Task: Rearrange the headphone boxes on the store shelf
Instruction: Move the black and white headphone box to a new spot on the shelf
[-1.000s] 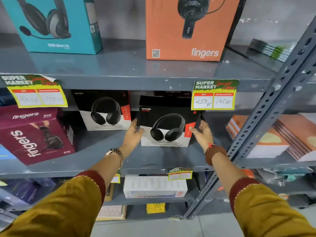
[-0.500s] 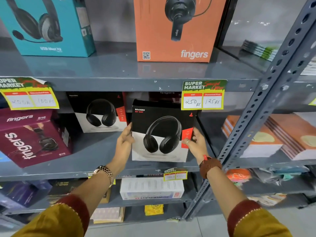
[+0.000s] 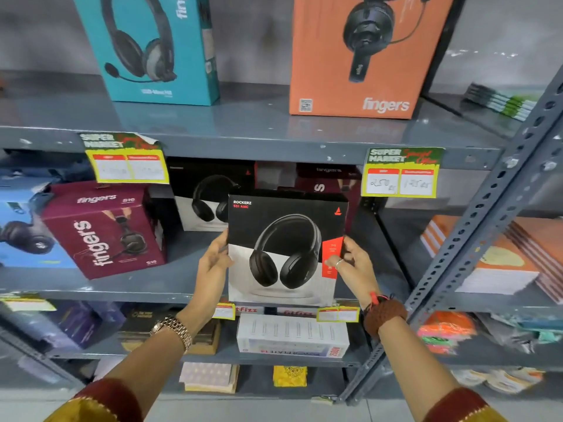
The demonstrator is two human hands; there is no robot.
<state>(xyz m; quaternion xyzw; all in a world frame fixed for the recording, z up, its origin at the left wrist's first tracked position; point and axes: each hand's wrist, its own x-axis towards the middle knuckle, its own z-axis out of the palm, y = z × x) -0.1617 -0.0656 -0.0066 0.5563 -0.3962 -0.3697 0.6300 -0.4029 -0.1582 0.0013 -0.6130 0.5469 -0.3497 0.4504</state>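
Both hands hold a black Rockerz box (image 3: 286, 248) upright in front of the middle shelf (image 3: 170, 284), its printed face toward the camera. The left hand (image 3: 213, 263) grips the box's left edge, fingers (image 3: 224, 239) curled behind it and the thumb on the front. The right hand (image 3: 355, 266) grips the right edge over the red label, thumb on the front, a ring on one finger. The box's lower edge sits level with the shelf's front lip; whether it touches the shelf cannot be told.

Behind the held box, a second black box (image 3: 201, 196) of the same design stands on the middle shelf, partly hidden. Left of it, a maroon fingers box (image 3: 103, 229) lies tilted, and a blue box (image 3: 27, 229) sits at the far left. Another maroon box (image 3: 326, 178) stands at the back, behind the held one.

On the top shelf (image 3: 243, 126) a teal headset box (image 3: 152, 47) stands on the left and an orange fingers box (image 3: 365, 53) on the right, well apart. Two yellow price tags hang from the top shelf's front edge, one (image 3: 125, 159) at left and one (image 3: 402, 173) at right.

The left wrist wears a watch (image 3: 173, 330); the right wrist wears a brown band (image 3: 385, 316). A white box (image 3: 292, 336) lies on the shelf below. Stacked notebooks (image 3: 502, 263) lie on the next rack, to the right of the grey upright (image 3: 475, 226).
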